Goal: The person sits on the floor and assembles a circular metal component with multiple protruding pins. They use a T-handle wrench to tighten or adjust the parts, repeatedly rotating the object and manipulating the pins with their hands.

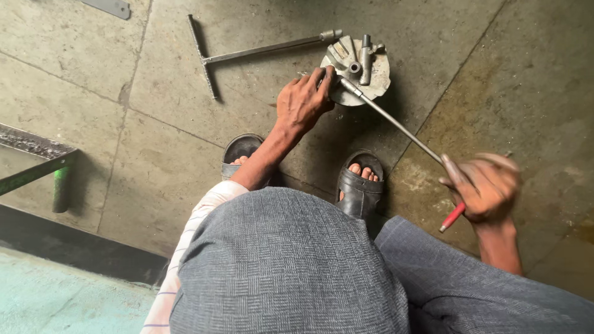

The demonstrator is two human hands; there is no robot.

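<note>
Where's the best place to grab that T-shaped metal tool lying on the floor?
Probably the long straight shaft of the T-shaped tool, near its middle, coming from above. It lies flat on the stone floor with bare space on both sides there. Its socket end sits close against the round metal part that the left hand steadies, so that end is crowded.

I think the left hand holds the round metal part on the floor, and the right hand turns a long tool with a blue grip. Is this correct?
Not quite: the head view shows the grip is red, not blue. The rest holds: the left hand is on the round metal part on the floor, and the right hand holds the long tool.
</note>
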